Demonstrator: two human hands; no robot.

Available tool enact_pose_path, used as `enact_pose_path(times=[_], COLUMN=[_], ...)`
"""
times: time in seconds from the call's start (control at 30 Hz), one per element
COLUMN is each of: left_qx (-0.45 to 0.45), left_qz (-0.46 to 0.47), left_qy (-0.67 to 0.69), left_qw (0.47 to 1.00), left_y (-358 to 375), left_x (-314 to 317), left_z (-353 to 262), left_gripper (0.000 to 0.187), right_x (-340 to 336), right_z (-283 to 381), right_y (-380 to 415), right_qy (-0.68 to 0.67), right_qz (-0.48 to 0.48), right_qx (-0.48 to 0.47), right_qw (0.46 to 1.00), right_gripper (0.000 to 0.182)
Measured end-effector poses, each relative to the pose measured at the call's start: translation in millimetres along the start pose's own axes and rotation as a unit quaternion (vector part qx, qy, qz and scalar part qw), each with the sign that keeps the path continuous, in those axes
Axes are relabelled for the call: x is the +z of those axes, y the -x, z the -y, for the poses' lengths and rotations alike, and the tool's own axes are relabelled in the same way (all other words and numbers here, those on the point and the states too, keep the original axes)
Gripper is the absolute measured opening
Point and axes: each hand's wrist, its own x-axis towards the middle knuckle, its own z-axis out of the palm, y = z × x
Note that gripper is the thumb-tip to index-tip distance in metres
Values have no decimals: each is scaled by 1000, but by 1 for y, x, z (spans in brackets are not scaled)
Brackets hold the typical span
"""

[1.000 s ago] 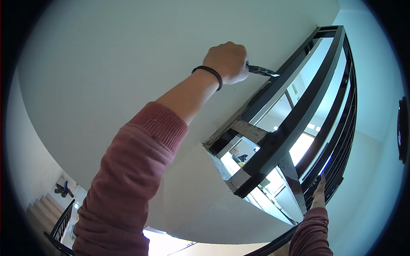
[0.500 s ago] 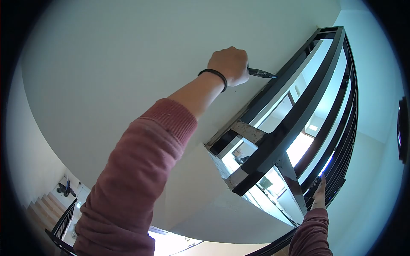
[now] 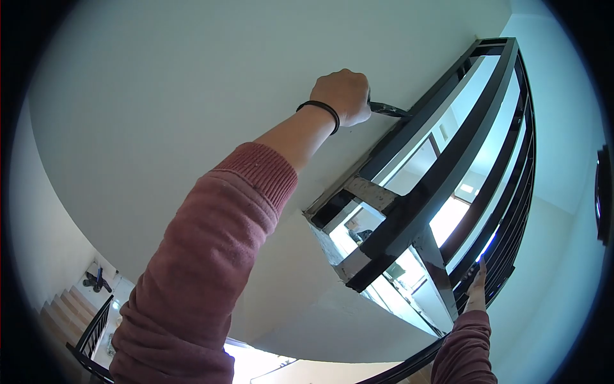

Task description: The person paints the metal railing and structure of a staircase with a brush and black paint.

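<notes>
My left hand (image 3: pixel 343 96), raised high with a black band at its wrist, is closed around a dark paintbrush (image 3: pixel 387 109). The brush's tapered tip meets the black bar (image 3: pixel 419 118) of the railing, right along its edge with the pale plaster surface (image 3: pixel 211 96). The handle is hidden inside my fist. Lower on the right, my right hand (image 3: pixel 476 289) is at the railing's dark bars (image 3: pixel 460 276), its fingers partly hidden against them. Grey, patchy areas (image 3: pixel 372 194) show on the railing's near end, beside glossy black stretches.
Stairs (image 3: pixel 67 310) and a black handrail (image 3: pixel 93 345) lie far below on the left. A curved dark rail (image 3: pixel 409 368) runs along the bottom. Windows (image 3: pixel 451 221) shine between the bars, and a dark object (image 3: pixel 602 195) is on the right wall.
My left hand and the brush have shifted slightly left along the bar's edge. My right hand stays at the railing.
</notes>
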Motion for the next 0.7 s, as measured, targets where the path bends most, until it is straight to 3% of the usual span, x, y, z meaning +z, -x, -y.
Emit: enact_pose_path(times=[0.07,0.17,0.47,0.7], left_qx=[9,-2,-14,-19], left_qz=[-16,58,0,79], left_qy=[-7,9,2,3], left_qw=[1000,998,1000,997], left_y=[-2,5,-7,8], left_x=[7,-10,4,-6], left_z=[1,0,-3,0], left_gripper=[20,20,23,23], right_x=[0,-3,-4,-2], right_z=[-1,-1,-2,-1], right_y=[-1,-2,-5,-3], right_qy=[1,-10,-4,-1], right_qz=[5,20,24,22], right_qx=[-1,3,8,10], right_qw=[1000,1000,1000,1000], right_gripper=[41,41,41,40])
